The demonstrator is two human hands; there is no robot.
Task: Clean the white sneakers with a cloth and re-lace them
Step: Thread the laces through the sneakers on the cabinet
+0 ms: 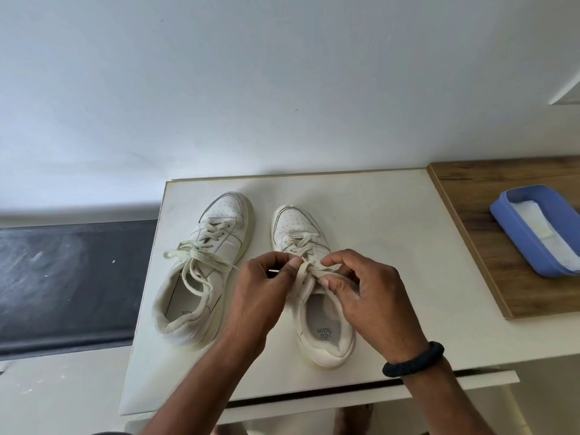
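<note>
Both hands pinch the lace (309, 271) at the right sneaker's (314, 287) tongue: left hand (263, 287) from its left, right hand (367, 293) from its right. Left sneaker (204, 268) stands beside it, laced and tied, on the white board (376, 221). Blue tray (533, 230) with a white cloth (543, 237) rests on the wooden surface (464, 183).
</note>
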